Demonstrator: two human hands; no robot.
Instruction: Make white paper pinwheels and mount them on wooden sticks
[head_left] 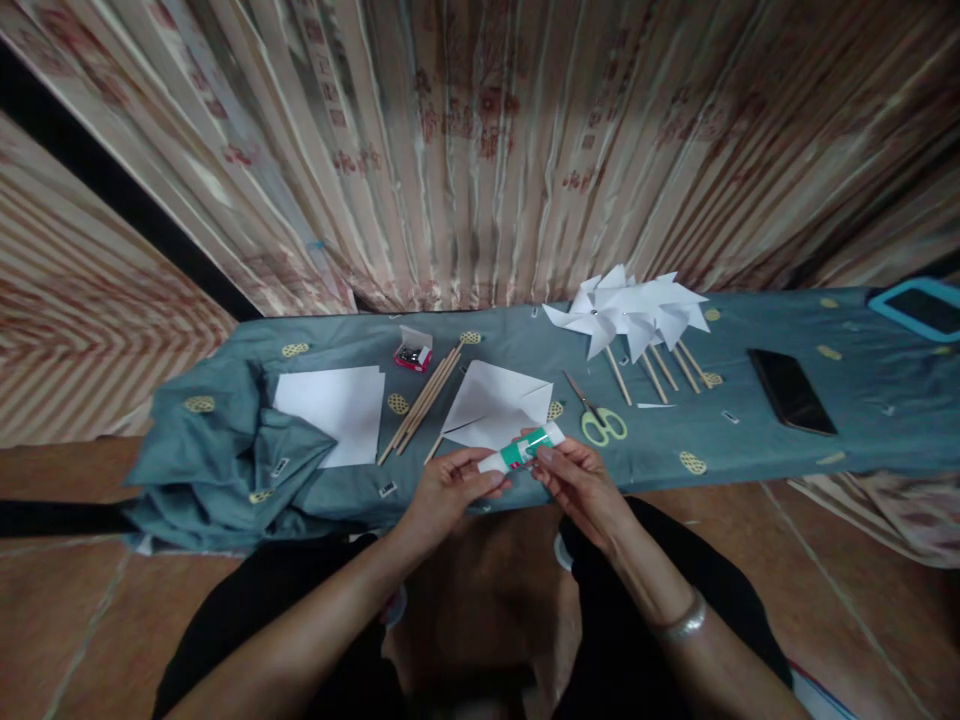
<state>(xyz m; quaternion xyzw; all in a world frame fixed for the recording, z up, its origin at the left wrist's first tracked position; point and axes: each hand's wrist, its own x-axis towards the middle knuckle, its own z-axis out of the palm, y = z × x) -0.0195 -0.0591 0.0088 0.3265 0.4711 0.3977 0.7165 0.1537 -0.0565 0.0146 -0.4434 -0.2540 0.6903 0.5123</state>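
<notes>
1. Here we are before a patterned, pleated curtain (pixel 465 150), with a long teal cloth (pixel 645 465) covering the surface below it and a tiled floor (pixel 840 540) underfoot.
2. Straight to the middle: we have a green-and-white glue stick (pixel 517 452), held slightly aslant at the near edge of the cloth, its right end the higher in our view.
3. Our left hand (pixel 454 490) pinches the white left end between thumb and fingers.
4. Our right hand (pixel 581 480) grips the other end, thumb on top near the white tip; a silvery bracelet (pixel 686 618) circles that wrist.
5. Just beyond the hands we spot a white paper square (pixel 499 400) with slits in it, the end of another stick showing at its lower left corner.
6. Close on the right, scissors (pixel 598 412) with pale green handles, blades pointing away from us.
7. Over on the left, a slanting bundle of wooden sticks (pixel 424 405), then a little open box (pixel 414 352) of small dark pieces, then white sheets (pixel 334 405) partly under bunched cloth.
8. Far right side now: white pinwheels (pixel 630 315) overlapping on their sticks, a dark phone (pixel 791 390), and a blue-framed tablet (pixel 911 318) at the edge.
</notes>
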